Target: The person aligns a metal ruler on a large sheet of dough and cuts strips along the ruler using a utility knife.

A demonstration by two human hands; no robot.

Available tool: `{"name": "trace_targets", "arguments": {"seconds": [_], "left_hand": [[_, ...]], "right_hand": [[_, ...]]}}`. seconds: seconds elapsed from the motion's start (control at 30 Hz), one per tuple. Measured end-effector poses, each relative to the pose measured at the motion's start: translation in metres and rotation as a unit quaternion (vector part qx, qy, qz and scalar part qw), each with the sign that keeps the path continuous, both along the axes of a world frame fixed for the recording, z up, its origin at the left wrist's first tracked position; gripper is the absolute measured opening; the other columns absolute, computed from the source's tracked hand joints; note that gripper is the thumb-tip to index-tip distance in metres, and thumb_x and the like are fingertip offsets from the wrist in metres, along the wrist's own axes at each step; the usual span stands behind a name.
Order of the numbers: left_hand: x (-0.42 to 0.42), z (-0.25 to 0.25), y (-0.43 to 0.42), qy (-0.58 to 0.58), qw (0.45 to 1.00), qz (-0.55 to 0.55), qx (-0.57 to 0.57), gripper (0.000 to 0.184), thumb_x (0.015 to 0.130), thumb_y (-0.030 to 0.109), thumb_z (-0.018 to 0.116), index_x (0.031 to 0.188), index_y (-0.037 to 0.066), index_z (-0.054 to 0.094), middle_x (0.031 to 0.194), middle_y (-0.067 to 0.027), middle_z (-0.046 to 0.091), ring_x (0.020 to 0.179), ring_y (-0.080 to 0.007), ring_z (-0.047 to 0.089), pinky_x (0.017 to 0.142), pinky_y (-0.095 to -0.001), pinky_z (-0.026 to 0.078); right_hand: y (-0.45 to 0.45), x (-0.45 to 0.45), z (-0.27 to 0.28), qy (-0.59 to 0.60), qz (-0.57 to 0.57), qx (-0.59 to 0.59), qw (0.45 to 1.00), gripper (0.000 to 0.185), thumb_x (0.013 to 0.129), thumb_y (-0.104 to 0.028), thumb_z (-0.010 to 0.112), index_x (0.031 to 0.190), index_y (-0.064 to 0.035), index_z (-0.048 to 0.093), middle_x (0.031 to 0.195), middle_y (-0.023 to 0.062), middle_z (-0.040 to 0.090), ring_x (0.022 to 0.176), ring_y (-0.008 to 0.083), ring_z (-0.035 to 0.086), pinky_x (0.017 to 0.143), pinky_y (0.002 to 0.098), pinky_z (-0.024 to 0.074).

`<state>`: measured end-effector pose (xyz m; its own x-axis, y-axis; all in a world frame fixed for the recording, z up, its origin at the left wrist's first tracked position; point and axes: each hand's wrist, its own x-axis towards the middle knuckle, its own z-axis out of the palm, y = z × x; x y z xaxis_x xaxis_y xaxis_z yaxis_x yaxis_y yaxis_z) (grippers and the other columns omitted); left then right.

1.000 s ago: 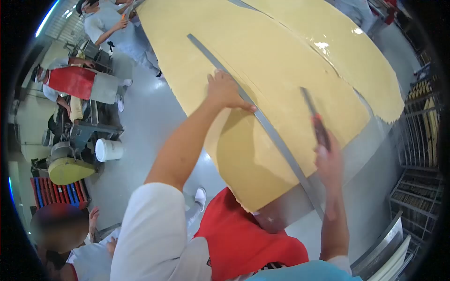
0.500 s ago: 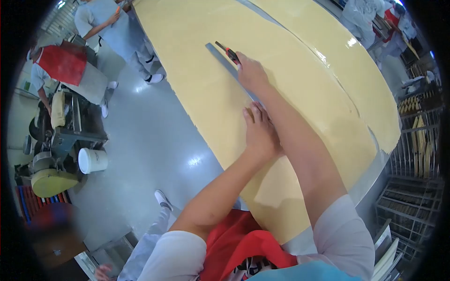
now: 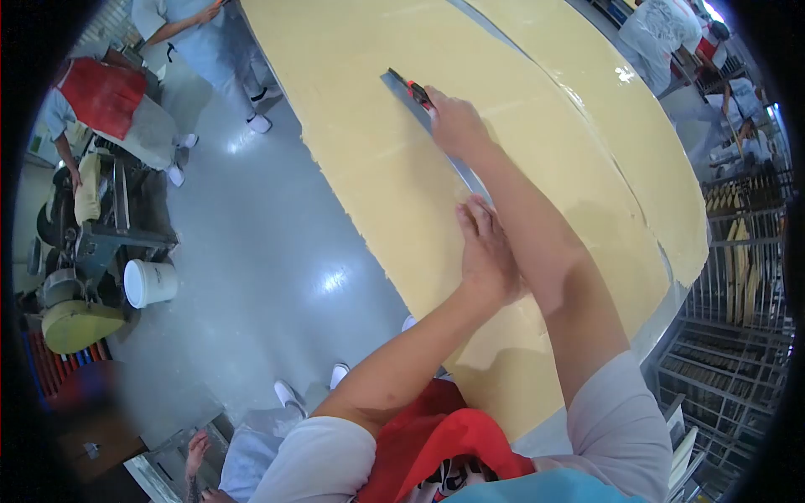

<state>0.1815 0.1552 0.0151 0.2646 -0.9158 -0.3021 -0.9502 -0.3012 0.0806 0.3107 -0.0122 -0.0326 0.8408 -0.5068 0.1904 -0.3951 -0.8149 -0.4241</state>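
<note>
A broad pale-yellow sheet, which looks like dough (image 3: 360,159), lies over the table in front of me. My right hand (image 3: 458,126) is closed around a red-and-black utility knife (image 3: 418,94). The knife's tip is beside the far end of a long metal ruler (image 3: 408,99) lying on the sheet. Nearer to me, my left hand (image 3: 490,256) lies flat with fingers extended, its fingertips at the ruler's near part. My right forearm passes close over the left hand and hides part of it and of the ruler.
A second sheet strip (image 3: 637,126) lies to the right, past a long gap. Racks (image 3: 738,251) stand at the right. On the left are a person in a red apron (image 3: 105,96) at a machine, another person (image 3: 201,42), and a white bucket (image 3: 151,282). A person's hand (image 3: 197,453) shows lower left.
The knife in my right hand is now right at the ruler's far end, where a gap showed before. My left hand appears slightly further right. A second white shoe shows at lower left.
</note>
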Motion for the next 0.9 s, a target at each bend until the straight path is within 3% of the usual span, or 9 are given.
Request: {"name": "trace_targets", "arguments": {"seconds": [0.07,0.2,0.27,0.4,0.47,0.53,0.67,0.73,0.9], "left_hand": [[-0.004,-0.013,-0.001,-0.002,0.999,0.022,-0.046,0.095,0.093,0.057,0.048,0.157,-0.009,0.024,0.158,-0.0376,0.027,0.148,-0.0563,0.022,0.119,-0.0688,0.015],[-0.005,-0.029,-0.003,0.023,0.994,0.026,-0.103,0.093,0.093,0.056,0.049,0.156,-0.009,0.026,0.156,-0.0384,0.027,0.145,-0.0582,0.025,0.118,-0.0691,0.017],[-0.008,-0.042,-0.004,-0.007,0.984,0.046,-0.169,0.111,0.079,0.077,0.059,0.15,-0.008,0.044,0.151,-0.0381,0.038,0.143,-0.0572,0.026,0.118,-0.0707,0.013],[-0.005,-0.029,-0.002,-0.013,0.989,0.044,-0.138,0.108,0.076,0.079,0.062,0.141,-0.008,0.055,0.152,-0.0379,0.038,0.143,-0.0565,0.027,0.118,-0.0705,0.012],[-0.001,-0.008,0.003,-0.032,0.999,0.018,-0.037,0.108,0.074,0.08,0.062,0.137,-0.008,0.059,0.152,-0.0365,0.038,0.143,-0.0558,0.026,0.118,-0.0706,0.011],[-0.002,-0.006,0.003,-0.037,0.999,0.02,-0.031,0.108,0.074,0.08,0.062,0.138,-0.008,0.059,0.152,-0.0361,0.038,0.144,-0.0554,0.026,0.118,-0.0704,0.011],[-0.006,0.011,0.001,-0.035,0.999,0.021,0.025,0.116,0.076,0.081,0.062,0.145,-0.012,0.048,0.155,-0.032,0.037,0.147,-0.0501,0.025,0.121,-0.0636,0.013],[-0.01,0.005,0.001,-0.039,0.999,0.022,0.011,0.117,0.073,0.081,0.064,0.144,-0.011,0.05,0.155,-0.0316,0.038,0.147,-0.0496,0.025,0.121,-0.0631,0.014],[-0.017,0.003,-0.008,-0.038,0.998,0.043,-0.016,0.122,0.064,0.084,0.07,0.143,-0.007,0.054,0.153,-0.0279,0.042,0.148,-0.0468,0.025,0.12,-0.0616,0.016]], "right_hand": [[-0.003,0.009,0.007,0.008,0.003,-0.011,1.0,0.045,0.095,-0.008,0.053,0.14,-0.0051,0.054,0.101,0.0263,0.071,0.091,0.0445,0.069,0.084,0.0552,0.0534],[-0.017,0.044,0.03,0.06,0.012,-0.009,0.998,0.034,0.092,-0.007,0.055,0.125,-0.0057,0.063,0.103,0.021,0.072,0.096,0.0396,0.069,0.08,0.0519,0.0555],[-0.019,0.055,0.044,0.09,0.028,-0.014,0.995,0.03,0.09,-0.008,0.057,0.119,-0.0063,0.065,0.104,0.0176,0.073,0.1,0.0354,0.07,0.079,0.0488,0.0574],[-0.014,0.046,0.081,0.197,0.031,-0.018,0.98,0.024,0.088,-0.008,0.058,0.108,-0.0059,0.069,0.103,0.0169,0.073,0.099,0.0349,0.07,0.078,0.0483,0.0575],[-0.012,0.029,0.082,0.214,0.048,-0.026,0.975,0.023,0.087,-0.008,0.058,0.107,-0.0059,0.069,0.102,0.0171,0.073,0.099,0.0352,0.07,0.079,0.0483,0.0575],[-0.008,0.001,0.082,0.216,0.08,-0.039,0.972,0.027,0.09,-0.001,0.049,0.112,-0.0035,0.064,0.098,0.0206,0.071,0.095,0.0404,0.068,0.078,0.052,0.0539],[0.003,-0.074,0.073,0.214,0.072,-0.015,0.974,0.033,0.093,-0.003,0.048,0.123,-0.0052,0.063,0.098,0.0215,0.071,0.092,0.0411,0.068,0.078,0.0522,0.0538],[0.018,-0.124,0.078,0.203,0.055,0.028,0.977,0.04,0.096,-0.007,0.05,0.135,-0.0077,0.059,0.1,0.0226,0.071,0.091,0.0421,0.068,0.078,0.0527,0.0534],[0.059,-0.259,0.099,0.214,0.033,0.085,0.973,0.045,0.097,-0.008,0.053,0.142,-0.0099,0.056,0.1,0.0236,0.071,0.091,0.0432,0.067,0.078,0.0531,0.0527]]}}
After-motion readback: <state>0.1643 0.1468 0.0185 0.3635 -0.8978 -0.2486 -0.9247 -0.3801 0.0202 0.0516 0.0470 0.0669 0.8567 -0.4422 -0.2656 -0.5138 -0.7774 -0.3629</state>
